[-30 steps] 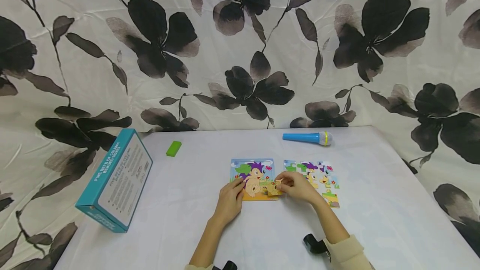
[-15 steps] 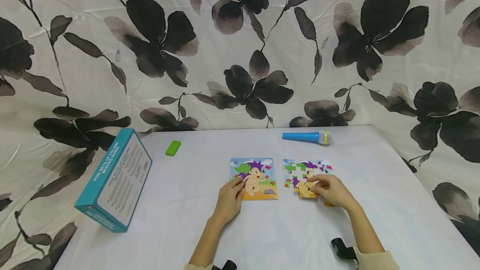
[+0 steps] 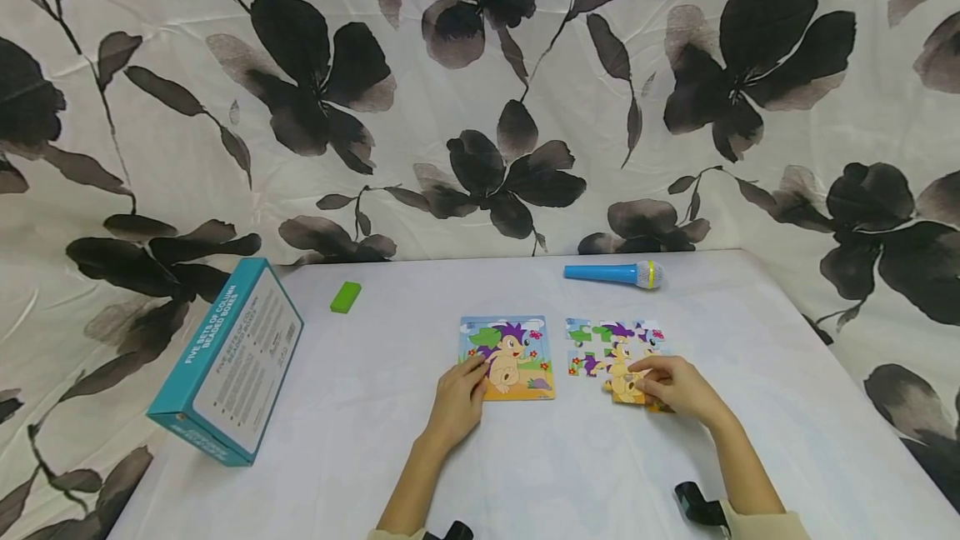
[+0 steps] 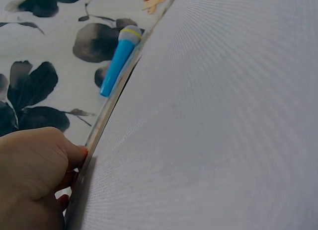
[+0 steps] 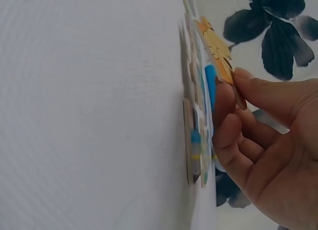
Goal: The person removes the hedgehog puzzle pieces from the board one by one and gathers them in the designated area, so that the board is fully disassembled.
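Observation:
On the left lies a square picture board (image 3: 536,357) printed with a purple-haired hedgehog. My left hand (image 3: 459,397) rests on its left edge, fingertips on the picture; the left wrist view shows the left hand (image 4: 35,170) beside a thin edge. With thumb and fingers, my right hand (image 3: 686,394) pinches a yellow jigsaw piece (image 3: 624,390). Seen from the right wrist, this jigsaw piece (image 5: 214,43) is tilted and raised off the table. Several other jigsaw pieces (image 3: 603,332) lie with gaps between them just beyond the right hand, which partly hides them.
A blue toy microphone (image 3: 611,274) lies at the back of the white-covered table (image 3: 360,440). A small green block (image 3: 346,297) is at the back left, and a teal-and-white box (image 3: 232,365) stands farther left. Behind hangs a flower-patterned cloth (image 3: 420,90).
The right hand has carried the yellow jigsaw piece from over the board's lower right corner rightward to the loose pieces. The left hand has stayed in place.

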`<act>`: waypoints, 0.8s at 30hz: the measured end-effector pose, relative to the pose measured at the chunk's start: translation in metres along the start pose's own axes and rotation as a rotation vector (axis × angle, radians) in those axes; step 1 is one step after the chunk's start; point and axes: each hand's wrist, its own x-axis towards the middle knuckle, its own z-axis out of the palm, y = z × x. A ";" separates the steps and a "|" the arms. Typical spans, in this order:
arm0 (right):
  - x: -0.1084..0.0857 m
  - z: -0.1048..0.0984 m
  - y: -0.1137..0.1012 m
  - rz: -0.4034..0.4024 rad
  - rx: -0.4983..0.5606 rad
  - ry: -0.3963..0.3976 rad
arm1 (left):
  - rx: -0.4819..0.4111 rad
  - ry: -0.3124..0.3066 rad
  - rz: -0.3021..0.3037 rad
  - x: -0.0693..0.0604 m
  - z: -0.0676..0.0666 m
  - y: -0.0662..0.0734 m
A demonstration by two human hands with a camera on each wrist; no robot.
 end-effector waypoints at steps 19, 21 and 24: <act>0.007 0.013 -0.010 -0.016 -0.245 -0.045 | -0.006 0.010 0.002 0.000 0.000 0.000; 0.007 0.014 -0.012 -0.005 -0.257 -0.062 | -0.005 0.010 0.003 0.000 0.000 0.000; 0.009 0.015 -0.012 0.010 -0.273 -0.070 | -0.007 0.009 0.002 0.000 0.000 0.000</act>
